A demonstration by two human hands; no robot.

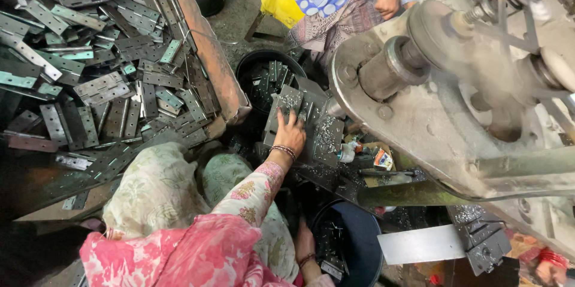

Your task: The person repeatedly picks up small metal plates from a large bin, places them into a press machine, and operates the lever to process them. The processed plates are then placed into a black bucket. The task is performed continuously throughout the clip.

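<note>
R hand (305, 244) near, low in dark round bucket of hinge parts (359, 245), grip unclear | L hand (290, 133) fingers spread flat on grey metal hinge plates (299, 107) by press machine (455, 95) | far L: bin of loose hinges (90, 53)

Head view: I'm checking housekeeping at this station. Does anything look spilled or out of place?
Yes. Small bright metal chips are scattered over the dark steel work plate beside the hand pressing on the flat grey metal hinge plates. Loose hinges also litter the floor beside the rusty bin wall.
</note>
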